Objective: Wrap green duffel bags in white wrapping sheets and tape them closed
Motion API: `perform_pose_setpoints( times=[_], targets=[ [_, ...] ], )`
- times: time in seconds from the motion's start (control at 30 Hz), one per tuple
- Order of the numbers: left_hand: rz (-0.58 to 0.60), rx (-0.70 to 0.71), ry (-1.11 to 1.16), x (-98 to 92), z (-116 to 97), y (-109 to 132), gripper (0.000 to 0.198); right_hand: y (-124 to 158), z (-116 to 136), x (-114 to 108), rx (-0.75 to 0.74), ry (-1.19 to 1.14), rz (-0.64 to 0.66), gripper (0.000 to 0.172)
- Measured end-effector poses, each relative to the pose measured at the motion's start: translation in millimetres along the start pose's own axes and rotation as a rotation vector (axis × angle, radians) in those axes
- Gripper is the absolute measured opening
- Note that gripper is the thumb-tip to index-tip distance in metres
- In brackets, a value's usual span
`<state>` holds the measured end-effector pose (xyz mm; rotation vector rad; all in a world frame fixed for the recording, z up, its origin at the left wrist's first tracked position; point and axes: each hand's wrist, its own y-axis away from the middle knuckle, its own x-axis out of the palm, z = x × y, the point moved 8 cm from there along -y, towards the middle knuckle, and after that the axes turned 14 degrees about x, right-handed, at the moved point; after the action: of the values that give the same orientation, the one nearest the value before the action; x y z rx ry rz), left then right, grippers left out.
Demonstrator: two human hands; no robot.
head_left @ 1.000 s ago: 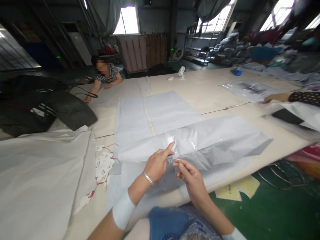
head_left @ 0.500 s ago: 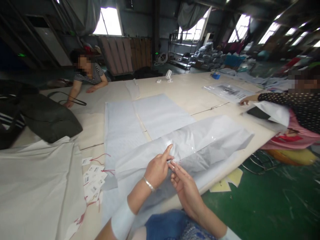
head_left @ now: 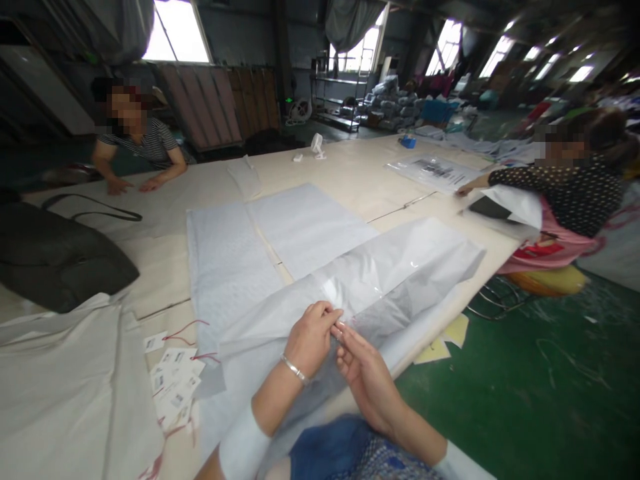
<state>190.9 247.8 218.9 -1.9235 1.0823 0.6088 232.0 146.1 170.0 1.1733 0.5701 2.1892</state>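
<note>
A clear, glossy plastic bag point(head_left: 400, 267) lies wrinkled across the near part of the table, over pale bluish-white sheeting. My left hand point(head_left: 311, 339), with a silver bracelet at its wrist, is closed in a pinch at the bag's near side. Right beside it, my right hand point(head_left: 364, 373) is also closed, palm turned up, its thumb and fingertips meeting the left fingertips. Shiny clear plastic shows at the pinch; exactly which part the fingers grip is hard to make out. More pale sheeting point(head_left: 310, 220) lies flat beyond the bag.
White tags with red strings point(head_left: 175, 380) lie at left beside off-white fabric point(head_left: 55, 387). A dark bag point(head_left: 65, 247) sits farther left. Co-workers stand across the table and at right, one handling a white and black package point(head_left: 505, 207). Yellow paper point(head_left: 445, 340) sticks out below the table edge.
My left index finger, stretched out before, has curled down to the pinch. The view has shifted rightward. The person across the table has drawn a hand back from the dark bag.
</note>
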Motion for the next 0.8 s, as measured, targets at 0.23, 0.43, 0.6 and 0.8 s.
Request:
perform_pose_setpoints(
  times=[0.23,0.43,0.6,0.8],
  targets=[
    [0.018,0.030,-0.045,4.2,-2.2,2.6,0.040,-12.1,-3.5,-17.3,0.075,0.036,-0.102,0.036],
    [-0.006,0.046,-0.076,3.3,-1.8,3.1,0.044,-15.7,0.2,-17.6,0.115,0.041,-0.108,0.020],
    [-0.023,0.054,-0.079,3.6,-1.6,3.8,0.048,-15.1,4.7,-14.1,0.136,0.121,-0.115,0.016],
    [-0.022,0.053,-0.084,5.0,0.7,5.6,0.049,-16.6,8.9,-12.4,0.147,0.194,-0.097,0.014]
  ],
)
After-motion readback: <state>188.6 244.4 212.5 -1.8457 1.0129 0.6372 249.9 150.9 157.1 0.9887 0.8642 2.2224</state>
